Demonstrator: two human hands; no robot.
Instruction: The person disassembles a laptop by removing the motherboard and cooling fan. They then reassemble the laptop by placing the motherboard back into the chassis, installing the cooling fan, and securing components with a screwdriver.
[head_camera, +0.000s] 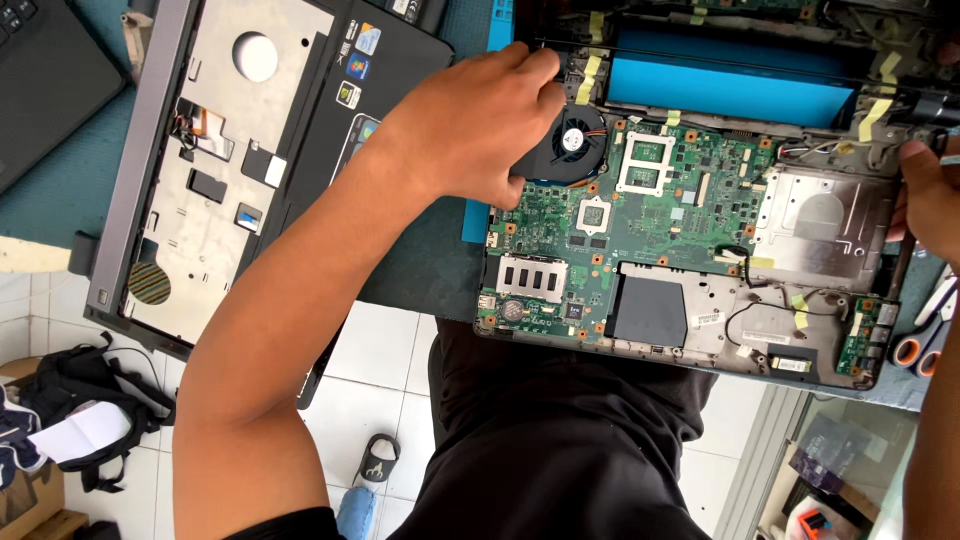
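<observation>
Your left hand (470, 125) is curled over the black fan (565, 145), fingers gripping its upper edge, on the opened laptop (680, 320). The green circuit board (600, 230) lies just right of and below that hand. Your right hand (930, 200) rests on the laptop's far right edge; its grip is cut off, so I cannot tell. 1 pair of scissors (925, 335) lies just below it.

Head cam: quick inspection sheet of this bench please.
Surface: teal mat on the bench.
Job's things: opened laptop base, green board exposed; black fan.
Clutter: removed palmrest cover, orange-handled scissors.
Grippers: left hand grips the fan; right hand rests on the base's right edge.
Cables: thin black wires across the board.
Surroundings: white tiled floor, black bag.
</observation>
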